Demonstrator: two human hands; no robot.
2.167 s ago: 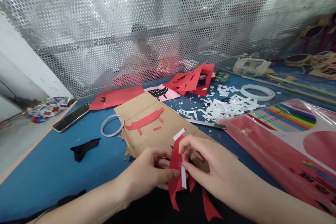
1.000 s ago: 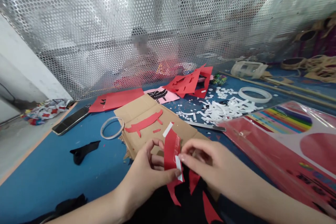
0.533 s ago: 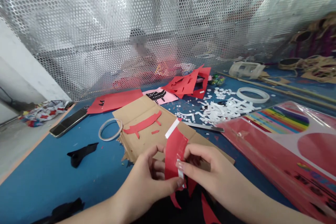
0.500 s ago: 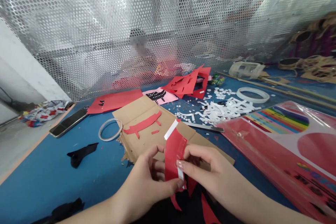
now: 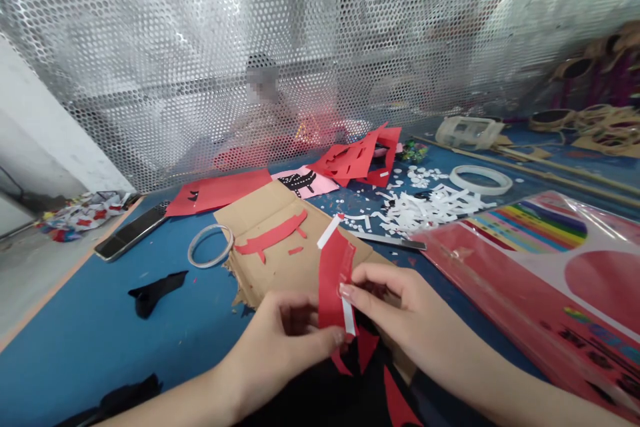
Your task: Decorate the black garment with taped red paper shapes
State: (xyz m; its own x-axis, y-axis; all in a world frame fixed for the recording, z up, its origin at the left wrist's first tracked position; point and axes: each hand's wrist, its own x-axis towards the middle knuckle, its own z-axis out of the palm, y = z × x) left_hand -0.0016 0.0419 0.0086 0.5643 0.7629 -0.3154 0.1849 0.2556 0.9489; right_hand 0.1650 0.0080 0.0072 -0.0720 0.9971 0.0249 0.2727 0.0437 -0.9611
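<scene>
Between my two hands is a red paper cutout [image 5: 331,277] with white tape strips on its top end and along its right edge. My left hand [image 5: 295,337] grips its lower left side, thumb in front and fingers behind. Thumb and forefinger of my right hand [image 5: 383,290] pinch the right edge, just above the lower white strip [image 5: 349,317]. Behind the cutout lies a brown cardboard sheet [image 5: 280,210] bearing a red cut paper shape [image 5: 273,237]. Below my hands, more red paper pieces [image 5: 397,400] rest on something black.
White paper scraps [image 5: 430,210] lie beside a tape roll [image 5: 481,180]. A metal blade-like tool [image 5: 390,240] touches the cardboard. Left are another tape roll [image 5: 211,245], a phone [image 5: 131,232] and black fabric [image 5: 156,293]. A red plastic packet [image 5: 520,280] covers the right; a perforated screen [image 5: 320,47] stands behind.
The red paper cutout has shifted slightly up and right, held in both hands. My right hand has moved up a little along its edge. The surrounding things look unchanged.
</scene>
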